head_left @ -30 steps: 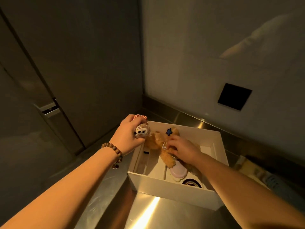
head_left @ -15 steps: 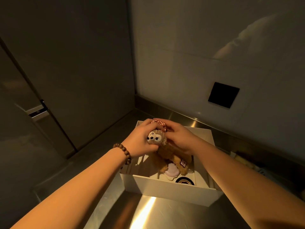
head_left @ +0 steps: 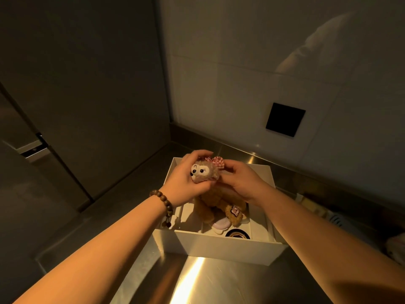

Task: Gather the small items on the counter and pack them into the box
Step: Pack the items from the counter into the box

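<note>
A brown plush toy [head_left: 210,200] with a pale face and a red-and-white checked bow hangs upright over the white box [head_left: 219,249]. My left hand [head_left: 186,185] is closed around its head from the left. My right hand [head_left: 243,183] holds the head and bow from the right. The toy's legs dangle inside the box. Beneath them lie a pale pink-and-white item [head_left: 221,224] and a round dark tin [head_left: 237,234] near the box's front wall. White dividers split the box into compartments.
The box stands on a steel counter [head_left: 197,281] in a corner, with a dark panel on the left and a white tiled wall with a black square plate [head_left: 285,119] behind. Dim items [head_left: 317,209] lie on the counter at the right.
The toy went from lying across the box to hanging upright. My right hand moved from its body up to its head, and both hands lifted it slightly.
</note>
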Demonstrator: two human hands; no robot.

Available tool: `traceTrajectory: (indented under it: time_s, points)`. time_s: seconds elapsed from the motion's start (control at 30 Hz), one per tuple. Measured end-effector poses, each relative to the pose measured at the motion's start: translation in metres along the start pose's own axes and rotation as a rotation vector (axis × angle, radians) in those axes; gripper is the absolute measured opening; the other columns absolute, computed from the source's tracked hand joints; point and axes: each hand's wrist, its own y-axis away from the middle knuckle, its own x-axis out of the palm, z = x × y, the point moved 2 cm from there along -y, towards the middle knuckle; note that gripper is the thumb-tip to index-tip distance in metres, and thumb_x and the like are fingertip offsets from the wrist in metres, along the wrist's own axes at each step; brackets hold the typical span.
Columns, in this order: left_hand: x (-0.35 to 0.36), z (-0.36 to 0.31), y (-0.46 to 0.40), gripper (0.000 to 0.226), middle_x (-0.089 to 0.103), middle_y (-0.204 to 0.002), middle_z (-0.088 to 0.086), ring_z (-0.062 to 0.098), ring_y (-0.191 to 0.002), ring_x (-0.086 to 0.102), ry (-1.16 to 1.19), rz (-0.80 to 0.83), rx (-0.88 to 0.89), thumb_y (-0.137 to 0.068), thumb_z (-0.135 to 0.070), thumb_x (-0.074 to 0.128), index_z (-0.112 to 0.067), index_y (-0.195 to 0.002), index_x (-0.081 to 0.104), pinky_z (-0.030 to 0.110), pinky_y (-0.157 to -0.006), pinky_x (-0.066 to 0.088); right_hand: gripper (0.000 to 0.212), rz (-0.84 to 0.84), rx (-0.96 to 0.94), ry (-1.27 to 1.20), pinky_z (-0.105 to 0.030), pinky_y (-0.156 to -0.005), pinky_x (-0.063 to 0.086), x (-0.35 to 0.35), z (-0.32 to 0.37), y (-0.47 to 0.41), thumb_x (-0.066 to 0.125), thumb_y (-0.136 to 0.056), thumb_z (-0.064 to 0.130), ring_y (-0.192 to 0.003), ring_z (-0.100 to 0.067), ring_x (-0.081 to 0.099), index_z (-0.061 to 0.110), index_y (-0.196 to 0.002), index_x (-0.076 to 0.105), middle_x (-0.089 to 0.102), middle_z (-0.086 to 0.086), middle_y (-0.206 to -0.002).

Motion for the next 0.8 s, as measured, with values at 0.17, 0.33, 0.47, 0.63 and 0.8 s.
traceTrajectory:
  time_s: [0.17,0.33,0.47,0.63,0.8]
  points:
    - [-0.019,0.004,-0.006,0.044,0.059,-0.108,-0.007,0.004,-0.096,0.060,-0.013,-0.225,-0.015,-0.073,-0.020,0.076,-0.029,-0.109,0.052,0.018,-0.076,0.052,0.017,-0.048,-0.045,0.105,-0.025,-0.077,0.052,-0.017,-0.001,0.006,0.072,-0.081,0.023,-0.100,-0.012,0.061,0.032,-0.092,0.065,0.061,0.008,-0.108]
    - [-0.029,0.017,-0.002,0.037,0.058,-0.095,-0.006,0.004,-0.085,0.055,-0.308,-0.201,0.029,-0.070,-0.019,0.076,-0.022,-0.101,0.056,0.018,-0.071,0.046,0.023,0.066,-0.039,0.147,-0.020,-0.080,0.052,-0.032,-0.011,0.022,0.072,-0.079,0.011,-0.103,-0.009,0.061,0.028,-0.093,0.068,0.062,0.008,-0.110]
    - [-0.023,0.033,0.006,0.038,0.057,-0.098,-0.004,0.006,-0.088,0.054,-0.369,-0.071,0.052,-0.070,-0.018,0.075,-0.019,-0.104,0.057,0.021,-0.076,0.045,0.013,0.147,0.023,0.230,-0.029,-0.087,0.054,-0.034,-0.032,0.030,0.075,-0.076,0.020,-0.105,-0.012,0.059,0.023,-0.087,0.069,0.062,0.005,-0.108]
    - [-0.014,0.046,0.012,0.034,0.058,-0.097,-0.004,0.007,-0.089,0.054,-0.344,-0.024,0.025,-0.071,-0.019,0.074,-0.017,-0.101,0.059,0.020,-0.078,0.044,0.012,0.223,0.112,0.423,-0.027,-0.079,0.055,-0.019,-0.059,0.023,0.075,-0.077,0.020,-0.094,-0.012,0.062,0.029,-0.076,0.068,0.065,0.004,-0.097]
    - [-0.014,0.048,0.013,0.035,0.059,-0.099,-0.004,0.006,-0.092,0.056,-0.299,-0.002,0.007,-0.072,-0.021,0.074,-0.021,-0.104,0.058,0.023,-0.081,0.047,0.017,0.337,0.163,0.587,-0.032,-0.078,0.057,0.002,-0.073,0.014,0.070,-0.081,0.013,-0.091,-0.015,0.062,0.029,-0.083,0.066,0.064,0.003,-0.098]
